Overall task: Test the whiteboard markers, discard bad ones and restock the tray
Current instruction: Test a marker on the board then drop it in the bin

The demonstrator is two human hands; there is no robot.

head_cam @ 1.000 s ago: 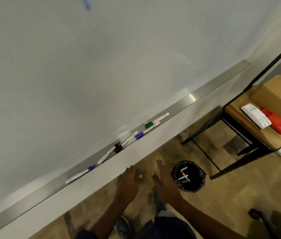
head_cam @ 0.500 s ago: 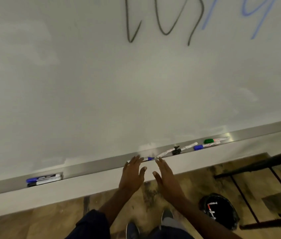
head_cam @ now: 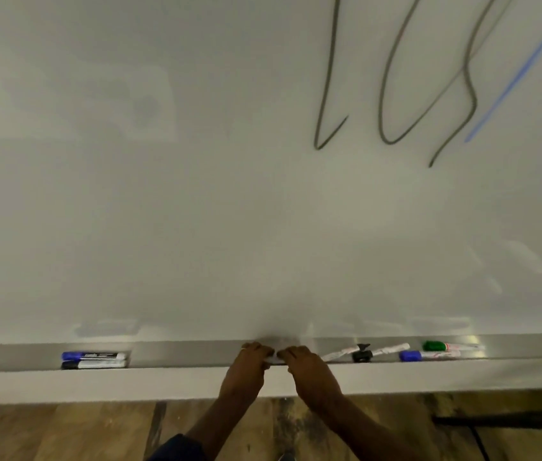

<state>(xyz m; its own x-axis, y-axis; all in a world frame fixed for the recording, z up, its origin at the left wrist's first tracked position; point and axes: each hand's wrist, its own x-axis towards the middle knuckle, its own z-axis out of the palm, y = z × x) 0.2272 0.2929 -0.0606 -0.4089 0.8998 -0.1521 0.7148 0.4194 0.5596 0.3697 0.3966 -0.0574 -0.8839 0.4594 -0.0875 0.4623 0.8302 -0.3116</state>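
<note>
A long metal tray (head_cam: 196,352) runs along the bottom edge of the whiteboard (head_cam: 196,194), and everything here is placed against it. Toward the tray's left end, well apart from the hands, two markers lie side by side lengthwise: a blue-capped marker (head_cam: 93,355) at the back and a black-capped marker (head_cam: 93,364) touching it at the front.

Near the tray's middle, both hands reach in from below, backs up. The left hand (head_cam: 246,371) curls its fingers over the tray's front lip, and the right hand (head_cam: 309,371) does the same just beside it. Between them a pale marker (head_cam: 274,360) shows only as a short white stretch; the fingers of both hands close around its two ends, though how firmly cannot be told, since the hands hide most of it.

Just right of the right hand, still in the tray, lies a white marker (head_cam: 339,354), and in line with it another white marker (head_cam: 391,349), with a small black piece (head_cam: 362,353) sitting where the two meet; what that piece is cannot be made out. Further right in the tray, a blue-capped pen (head_cam: 429,355) lies at the front with a green-capped marker (head_cam: 446,345) just behind it.

On the board above the tray's right half are dark looping strokes (head_cam: 396,94) and, at the right edge, blue strokes (head_cam: 522,71). Below the tray is a pale wall strip and a wooden floor (head_cam: 63,434).
</note>
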